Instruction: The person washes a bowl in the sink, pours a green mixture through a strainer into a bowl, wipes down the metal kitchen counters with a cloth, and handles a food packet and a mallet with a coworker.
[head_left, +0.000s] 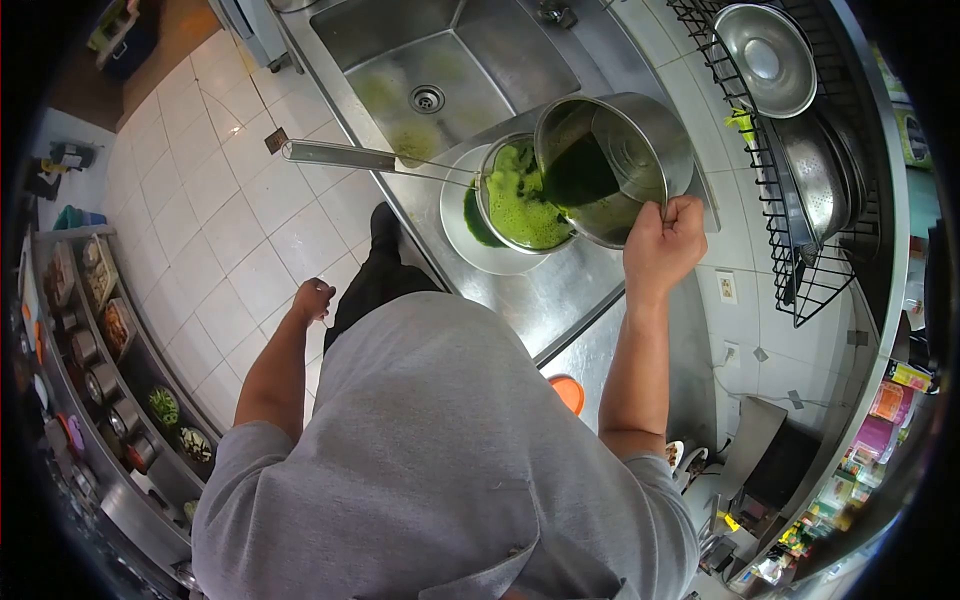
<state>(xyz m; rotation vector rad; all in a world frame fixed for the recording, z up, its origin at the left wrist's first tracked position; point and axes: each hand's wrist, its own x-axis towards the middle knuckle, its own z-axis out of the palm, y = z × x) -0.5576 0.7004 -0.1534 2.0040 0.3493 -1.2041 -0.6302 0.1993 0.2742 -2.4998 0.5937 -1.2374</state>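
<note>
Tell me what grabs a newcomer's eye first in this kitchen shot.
The bright green liquid stands out, pouring from a tilted steel pot into a long-handled strainer over a white bowl beside the sink. The right hand grips the pot's rim; the left hand hangs free above the tiled floor.

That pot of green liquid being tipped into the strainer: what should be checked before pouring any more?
1. Grip on the pot: the right hand grasps its rim, fingers curled over the edge. Ok.
2. Strainer under the stream: the green liquid lands inside it. Ok.
3. Strainer fill level: green pulp and foam reach near its rim. Not ok.
4. White bowl beneath the strainer: its level is hidden. Cannot tell.
5. Strainer handle steadied: no hand on it; the left hand hangs away by the floor. Not ok.
</note>
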